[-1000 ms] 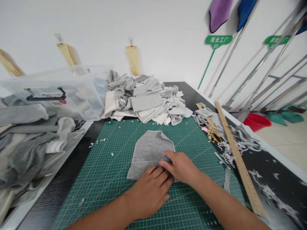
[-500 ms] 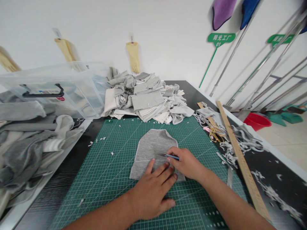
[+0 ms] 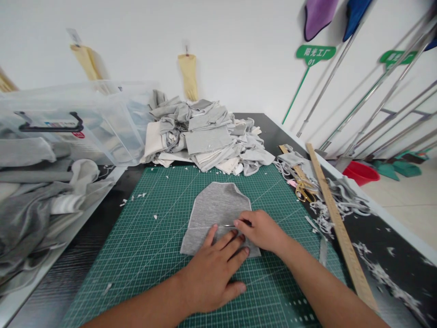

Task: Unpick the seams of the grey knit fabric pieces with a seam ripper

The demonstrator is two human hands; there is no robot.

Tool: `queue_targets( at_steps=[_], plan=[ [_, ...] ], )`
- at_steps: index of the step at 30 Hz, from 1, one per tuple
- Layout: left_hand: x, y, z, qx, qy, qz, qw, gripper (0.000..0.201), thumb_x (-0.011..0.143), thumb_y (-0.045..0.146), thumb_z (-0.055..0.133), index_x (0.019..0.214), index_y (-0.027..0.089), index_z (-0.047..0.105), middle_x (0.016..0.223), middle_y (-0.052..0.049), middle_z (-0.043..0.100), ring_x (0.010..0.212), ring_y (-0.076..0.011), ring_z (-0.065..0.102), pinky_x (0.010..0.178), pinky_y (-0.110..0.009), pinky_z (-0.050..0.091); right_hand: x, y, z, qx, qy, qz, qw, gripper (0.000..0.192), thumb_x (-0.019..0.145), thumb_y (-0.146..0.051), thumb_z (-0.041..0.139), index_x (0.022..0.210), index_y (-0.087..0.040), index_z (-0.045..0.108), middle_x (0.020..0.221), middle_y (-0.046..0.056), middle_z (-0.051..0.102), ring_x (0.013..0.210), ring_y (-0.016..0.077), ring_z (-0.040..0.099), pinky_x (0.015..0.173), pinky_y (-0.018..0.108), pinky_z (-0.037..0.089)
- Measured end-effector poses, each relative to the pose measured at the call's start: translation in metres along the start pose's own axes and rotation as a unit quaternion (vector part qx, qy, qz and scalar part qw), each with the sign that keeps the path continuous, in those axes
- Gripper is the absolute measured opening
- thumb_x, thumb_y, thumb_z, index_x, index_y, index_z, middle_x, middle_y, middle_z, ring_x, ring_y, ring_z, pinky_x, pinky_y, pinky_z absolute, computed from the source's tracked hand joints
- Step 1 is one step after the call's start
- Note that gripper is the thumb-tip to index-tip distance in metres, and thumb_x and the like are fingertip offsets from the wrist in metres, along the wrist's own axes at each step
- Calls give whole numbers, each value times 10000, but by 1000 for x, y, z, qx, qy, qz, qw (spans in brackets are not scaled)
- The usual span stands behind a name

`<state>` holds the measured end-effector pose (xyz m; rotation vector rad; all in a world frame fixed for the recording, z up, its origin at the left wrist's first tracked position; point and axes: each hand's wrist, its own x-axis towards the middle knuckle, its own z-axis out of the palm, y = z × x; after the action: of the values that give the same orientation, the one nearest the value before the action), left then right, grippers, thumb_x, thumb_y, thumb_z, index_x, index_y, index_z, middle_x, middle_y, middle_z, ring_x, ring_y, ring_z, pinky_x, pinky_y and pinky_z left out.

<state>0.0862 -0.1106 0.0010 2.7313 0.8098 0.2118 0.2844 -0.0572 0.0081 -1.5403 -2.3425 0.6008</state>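
A grey knit fabric piece (image 3: 218, 202) with a clipped top and light edges lies on the green cutting mat (image 3: 143, 255). A stitched line runs across its lower part. My left hand (image 3: 215, 273) lies on the lower part of the piece, fingers spread. My right hand (image 3: 261, 230) is closed in a pinch on a slim pointed tool (image 3: 228, 225). The tool's thin metal tip points left along the stitched line, close to my left fingertips. The hand hides its handle, and its exact kind cannot be made out.
Grey and white cloth pieces (image 3: 208, 136) are heaped behind the mat. More cloth (image 3: 37, 218) lies at left by a clear plastic bin (image 3: 112, 123). At right are a wooden ruler (image 3: 336, 218), gold-handled scissors (image 3: 303, 192) and fabric scraps (image 3: 322, 216).
My right hand has turned the tool, bringing its tip down to the stitched line; its blue handle is now hidden. The left hand stays on the fabric. The view has shifted slightly.
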Motion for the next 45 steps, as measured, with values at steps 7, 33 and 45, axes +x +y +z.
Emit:
queue_targets(
  at_steps=[7, 33, 45],
  plan=[
    [0, 0, 2, -1, 9, 1, 1000, 596, 894, 540, 383, 1408, 248, 306, 1452, -66, 339, 1360, -285, 228, 1107, -574, 78, 0, 0, -2, 3, -2, 10, 1000, 368, 883, -379, 440, 612, -178, 586, 564, -5, 594, 527, 107, 493, 523, 226, 292],
    [0, 3, 5, 27, 9, 7, 1000, 599, 904, 527, 360, 1404, 199, 317, 1468, -101, 302, 1372, -298, 190, 1115, -536, 74, 2, -2, 2, -10, -5, 15, 1000, 339, 874, -382, 456, 648, -183, 610, 578, 1, 611, 534, 111, 510, 527, 226, 308],
    [1, 3, 5, 20, 11, 0, 1000, 596, 897, 539, 365, 1391, 206, 342, 1462, -87, 313, 1368, -293, 193, 1113, -505, 120, 2, -1, 5, -28, -4, 17, 999, 366, 886, -414, 431, 650, -194, 602, 596, 3, 617, 548, 117, 518, 531, 232, 298]
  ],
)
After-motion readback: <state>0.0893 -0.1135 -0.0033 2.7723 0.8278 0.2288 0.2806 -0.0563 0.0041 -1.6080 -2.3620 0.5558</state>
